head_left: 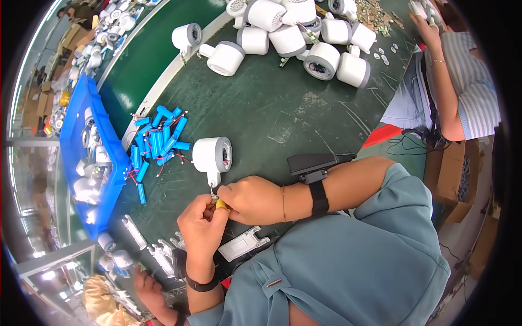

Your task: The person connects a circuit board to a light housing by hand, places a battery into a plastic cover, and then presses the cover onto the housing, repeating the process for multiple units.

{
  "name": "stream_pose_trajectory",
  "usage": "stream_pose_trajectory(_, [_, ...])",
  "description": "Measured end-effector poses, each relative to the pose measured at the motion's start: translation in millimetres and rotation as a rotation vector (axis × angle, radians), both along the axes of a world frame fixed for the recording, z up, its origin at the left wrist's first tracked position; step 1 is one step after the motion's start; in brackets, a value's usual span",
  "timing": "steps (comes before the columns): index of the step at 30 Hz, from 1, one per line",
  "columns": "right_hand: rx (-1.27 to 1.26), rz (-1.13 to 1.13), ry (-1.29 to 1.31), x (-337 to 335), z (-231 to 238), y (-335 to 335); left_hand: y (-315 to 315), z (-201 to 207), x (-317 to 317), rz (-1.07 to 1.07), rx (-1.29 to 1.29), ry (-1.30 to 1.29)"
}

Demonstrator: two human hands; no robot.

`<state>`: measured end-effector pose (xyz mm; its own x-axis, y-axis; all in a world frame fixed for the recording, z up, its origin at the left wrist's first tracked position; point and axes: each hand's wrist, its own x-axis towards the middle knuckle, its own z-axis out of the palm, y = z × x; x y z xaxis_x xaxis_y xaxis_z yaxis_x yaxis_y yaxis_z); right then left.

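Blue-grey cloth of the wearer's top lies closest, on the near side of the white housing, which serves as landmark on the green table. Just beyond both hands, the housing rests on its side: its barrel runs left to right, the grey-rimmed open end faces right, and its short handle points back toward the fingers. Below the handle, a thin wire runs to a small part pinched between thumb and fingers of the left hand, which reaches up from the near side. Nearer to the handle is the right hand, coming in from the right with its forearm laid crosswise and fingers curled inward; what they grasp, if anything, I cannot tell. Something yellow shows between the hands, its kind unclear. Blue cylinders lie heaped left of the housing, and a flat white bracket lies on its near side, to the right.
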<state>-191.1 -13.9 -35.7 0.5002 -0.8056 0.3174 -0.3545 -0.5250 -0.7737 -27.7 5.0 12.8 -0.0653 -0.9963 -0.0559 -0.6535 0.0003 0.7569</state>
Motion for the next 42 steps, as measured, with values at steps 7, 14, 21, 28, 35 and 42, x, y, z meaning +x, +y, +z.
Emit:
stream_pose_trajectory(7, [0.013,-0.009,-0.028,0,-4,-1,2,-1,0,0.020,0.031,0.009])
stream_pose_trajectory(14, [-0.018,-0.012,-0.045,0,-3,0,1,5,2,-0.033,0.069,0.024])
stream_pose_trajectory(21, [-0.016,-0.013,-0.049,-1,-3,0,-2,8,2,-0.034,0.094,0.014])
stream_pose_trajectory(28, [-0.007,-0.025,-0.021,-2,-3,1,4,9,3,0.005,0.135,-0.013])
stream_pose_trajectory(35, [0.005,-0.051,0.189,-13,20,17,49,31,46,-0.035,0.033,-0.129])
stream_pose_trajectory(42, [-0.623,0.008,0.168,23,22,6,96,13,65,-0.379,-0.077,-0.223])
